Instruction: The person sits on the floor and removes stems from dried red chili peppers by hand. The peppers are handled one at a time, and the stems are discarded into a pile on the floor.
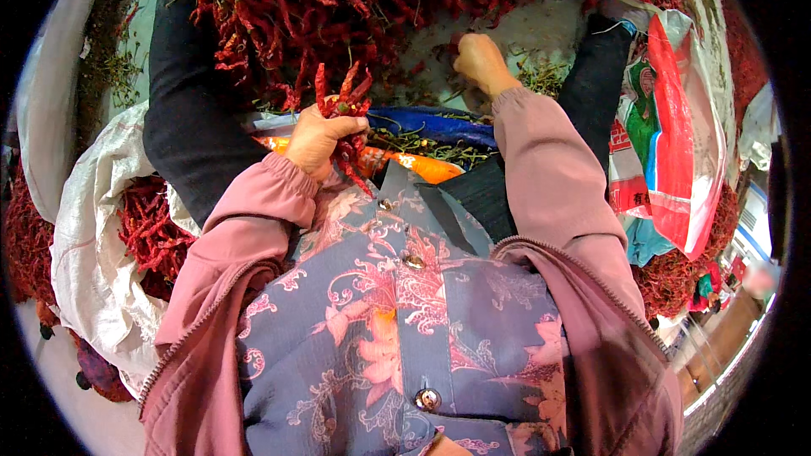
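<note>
My left hand is closed round a bunch of dried red chilli peppers, whose tips stick out above and below the fist. To the right, my right hand is held low over the floor with its fingers curled; whether something is inside them cannot be seen. A large heap of dried red chillies lies just beyond both hands. Between my legs, green stems lie on a blue and orange sack.
A white woven sack with chillies stands at the left. A red and white printed bag lies beside my right leg. Loose stems are scattered on the floor. More chillies are piled at the right.
</note>
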Demonstrator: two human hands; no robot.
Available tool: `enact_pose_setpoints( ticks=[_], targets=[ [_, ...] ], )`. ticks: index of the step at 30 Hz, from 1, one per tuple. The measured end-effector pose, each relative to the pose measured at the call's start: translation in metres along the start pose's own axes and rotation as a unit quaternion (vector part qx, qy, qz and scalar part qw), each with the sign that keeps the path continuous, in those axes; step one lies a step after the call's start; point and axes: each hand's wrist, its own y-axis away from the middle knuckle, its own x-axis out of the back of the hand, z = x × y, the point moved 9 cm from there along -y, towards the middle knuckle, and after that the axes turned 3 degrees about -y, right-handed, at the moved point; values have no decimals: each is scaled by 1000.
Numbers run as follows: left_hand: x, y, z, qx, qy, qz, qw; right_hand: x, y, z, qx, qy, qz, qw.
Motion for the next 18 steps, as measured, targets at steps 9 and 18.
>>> enact_pose_setpoints(
  ticks=[9,18],
  targets=[
    [-3,7,3,-21,22,10,1000,203,155,-26,198,-126,343,910],
    [3,3,5,-41,-19,15,999,281,248,90,10,291,408,865]
  ],
)
